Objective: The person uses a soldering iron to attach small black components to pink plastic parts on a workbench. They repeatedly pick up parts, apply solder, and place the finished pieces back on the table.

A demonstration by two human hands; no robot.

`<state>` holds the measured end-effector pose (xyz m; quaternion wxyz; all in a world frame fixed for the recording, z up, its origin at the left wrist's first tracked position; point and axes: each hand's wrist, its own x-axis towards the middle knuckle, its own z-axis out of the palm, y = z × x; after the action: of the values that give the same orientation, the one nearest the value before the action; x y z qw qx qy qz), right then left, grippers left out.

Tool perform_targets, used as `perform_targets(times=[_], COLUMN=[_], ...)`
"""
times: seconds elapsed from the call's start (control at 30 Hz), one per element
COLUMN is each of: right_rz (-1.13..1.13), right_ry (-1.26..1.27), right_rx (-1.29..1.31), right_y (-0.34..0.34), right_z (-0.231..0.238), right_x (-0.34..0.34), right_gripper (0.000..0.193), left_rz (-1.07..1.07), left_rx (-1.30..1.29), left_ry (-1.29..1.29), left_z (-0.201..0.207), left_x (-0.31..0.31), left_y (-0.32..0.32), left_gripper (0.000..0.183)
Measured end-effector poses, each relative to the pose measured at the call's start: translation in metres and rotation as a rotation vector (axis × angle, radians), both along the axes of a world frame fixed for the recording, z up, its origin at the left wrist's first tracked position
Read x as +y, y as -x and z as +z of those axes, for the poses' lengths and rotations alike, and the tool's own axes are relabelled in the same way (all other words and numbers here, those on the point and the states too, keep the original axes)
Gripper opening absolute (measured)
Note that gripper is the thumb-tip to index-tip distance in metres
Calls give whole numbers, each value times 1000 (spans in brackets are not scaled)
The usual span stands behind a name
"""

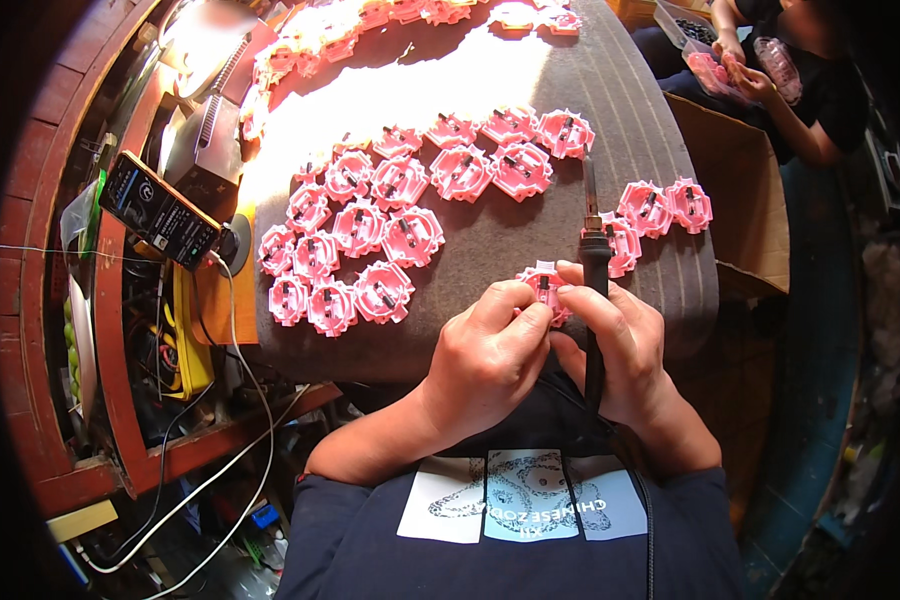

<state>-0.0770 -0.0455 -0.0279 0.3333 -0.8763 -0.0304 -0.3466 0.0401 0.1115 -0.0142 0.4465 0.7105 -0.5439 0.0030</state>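
Left hand (490, 345) and right hand (620, 345) pinch a pink part (543, 284); one wrist twist might swing the soldering iron (595, 265) into others.

Table (500, 235): far end blown white, near end shaded
Far parts (312, 45): washed out
Planks (28, 390): bowed, darkening outward

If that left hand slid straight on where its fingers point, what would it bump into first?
The left hand would first meet the small pink piece at its fingertips, with the right hand apparently just beyond; depth is hard to judge here.
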Motion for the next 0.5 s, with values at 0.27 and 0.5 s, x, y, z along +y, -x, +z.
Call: perform_targets(times=[0.27, 0.5], right_rz=[-9, -1], right_ry=[11, 4], right_rx=[48, 63], right_y=[-4, -4], right_z=[2, 3], right_x=[-2, -3], right_gripper=[58, 57], left_rz=[-4, 1], left_rx=[8, 2], left_ry=[-11, -10], left_z=[1, 0], left_x=[1, 0], left_y=[-1, -1], left_gripper=[28, 27])
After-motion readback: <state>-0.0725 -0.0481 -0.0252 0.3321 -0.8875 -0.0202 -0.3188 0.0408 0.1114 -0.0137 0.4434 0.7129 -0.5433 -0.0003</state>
